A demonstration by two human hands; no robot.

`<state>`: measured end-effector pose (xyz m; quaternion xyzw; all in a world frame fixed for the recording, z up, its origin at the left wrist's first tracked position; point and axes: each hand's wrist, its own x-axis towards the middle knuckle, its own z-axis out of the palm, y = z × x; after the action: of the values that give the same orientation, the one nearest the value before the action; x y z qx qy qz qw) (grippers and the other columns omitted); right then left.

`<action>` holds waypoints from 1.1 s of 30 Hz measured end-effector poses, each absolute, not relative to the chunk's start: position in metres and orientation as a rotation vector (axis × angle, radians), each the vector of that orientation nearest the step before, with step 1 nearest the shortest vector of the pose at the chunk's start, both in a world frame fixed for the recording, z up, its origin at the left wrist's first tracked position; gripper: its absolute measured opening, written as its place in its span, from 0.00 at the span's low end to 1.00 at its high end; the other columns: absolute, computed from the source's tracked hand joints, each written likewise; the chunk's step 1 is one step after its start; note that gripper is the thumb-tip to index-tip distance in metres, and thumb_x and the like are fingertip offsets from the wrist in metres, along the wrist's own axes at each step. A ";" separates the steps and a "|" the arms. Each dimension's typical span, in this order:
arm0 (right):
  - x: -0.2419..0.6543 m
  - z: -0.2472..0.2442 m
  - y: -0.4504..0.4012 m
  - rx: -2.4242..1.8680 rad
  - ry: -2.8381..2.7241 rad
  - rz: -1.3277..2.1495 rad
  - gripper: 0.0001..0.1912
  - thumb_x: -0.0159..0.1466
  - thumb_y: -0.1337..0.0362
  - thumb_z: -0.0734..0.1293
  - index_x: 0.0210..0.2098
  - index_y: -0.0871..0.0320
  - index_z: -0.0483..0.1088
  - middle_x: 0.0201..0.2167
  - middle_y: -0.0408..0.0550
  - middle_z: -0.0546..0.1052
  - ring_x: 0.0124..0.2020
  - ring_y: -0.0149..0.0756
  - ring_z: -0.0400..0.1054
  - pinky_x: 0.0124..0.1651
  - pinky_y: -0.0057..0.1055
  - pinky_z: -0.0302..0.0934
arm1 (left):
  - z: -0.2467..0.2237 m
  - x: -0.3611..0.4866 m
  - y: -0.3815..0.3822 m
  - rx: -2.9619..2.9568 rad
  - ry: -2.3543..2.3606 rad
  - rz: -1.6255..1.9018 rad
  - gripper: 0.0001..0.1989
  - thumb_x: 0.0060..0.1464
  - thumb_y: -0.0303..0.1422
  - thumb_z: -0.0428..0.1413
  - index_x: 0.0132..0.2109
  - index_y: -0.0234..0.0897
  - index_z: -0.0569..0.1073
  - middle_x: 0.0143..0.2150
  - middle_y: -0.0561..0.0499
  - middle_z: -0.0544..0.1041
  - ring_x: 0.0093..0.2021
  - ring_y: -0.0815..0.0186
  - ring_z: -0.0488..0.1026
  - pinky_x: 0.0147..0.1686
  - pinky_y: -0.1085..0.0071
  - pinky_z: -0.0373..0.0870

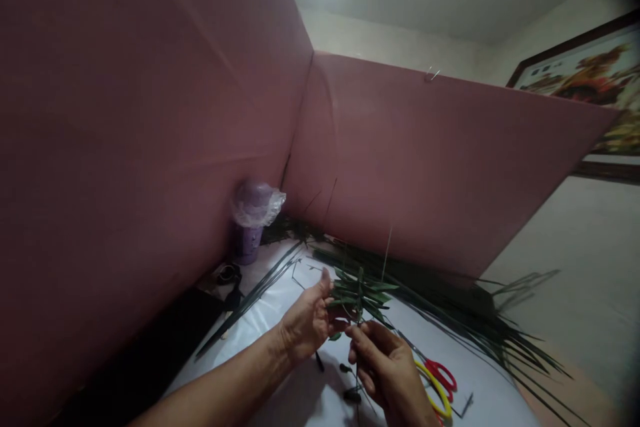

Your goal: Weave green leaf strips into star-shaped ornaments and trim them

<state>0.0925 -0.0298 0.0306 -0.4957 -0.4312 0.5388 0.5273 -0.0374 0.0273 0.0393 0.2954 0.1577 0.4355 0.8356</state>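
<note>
A sprig of dark green, narrow pointed leaves [361, 293], spreading to both sides of a central stem, stands upright between my hands above the white tabletop. Around its left and lower side curls my left hand [309, 321], thumb up, with some fingers behind the leaves. Just below the leaves, my right hand [384, 357] pinches the thin stem, which runs down past the fingers. Scissors with red and yellow handles [441, 379] lie by my right hand, their blades partly hidden. Small dark green scraps [352, 395] rest under the hands.
Long green leaf strips [430, 297] cover the table's back and right edge, with more strips [260, 287] at the left. A purple cup [247, 243] with clear plastic over its top stands at the back left corner. Pink panels [400, 167] rise behind and left of the white tabletop [250, 337].
</note>
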 end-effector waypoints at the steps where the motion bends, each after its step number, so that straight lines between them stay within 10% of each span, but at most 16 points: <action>1: 0.096 0.026 -0.028 -1.171 -1.040 1.291 0.23 0.47 0.48 0.74 0.23 0.61 0.64 0.16 0.42 0.72 0.08 0.17 0.50 0.11 0.18 0.36 | 0.037 -0.036 0.026 0.701 0.322 0.938 0.20 0.48 0.46 0.58 0.35 0.30 0.72 0.32 0.45 0.75 0.31 0.67 0.71 0.31 0.73 0.66; 16: 0.109 0.007 -0.035 -1.127 -1.016 1.268 0.20 0.52 0.51 0.72 0.25 0.62 0.67 0.18 0.42 0.72 0.09 0.17 0.53 0.14 0.20 0.39 | 0.020 -0.023 0.018 0.848 0.411 0.938 0.16 0.37 0.26 0.64 0.38 0.30 0.73 0.34 0.46 0.74 0.31 0.67 0.71 0.30 0.72 0.65; 33: 0.106 -0.008 -0.036 -1.132 -1.097 1.263 0.21 0.51 0.48 0.71 0.28 0.62 0.70 0.15 0.40 0.70 0.09 0.18 0.51 0.12 0.18 0.42 | 0.026 -0.027 0.026 0.823 0.673 1.064 0.16 0.39 0.40 0.63 0.27 0.31 0.71 0.24 0.50 0.72 0.24 0.70 0.67 0.25 0.73 0.61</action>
<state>0.1060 -0.0356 -0.0081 -0.4746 -0.4599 0.5294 0.5320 -0.0268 0.0261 0.0260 0.3737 0.3057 0.4833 0.7303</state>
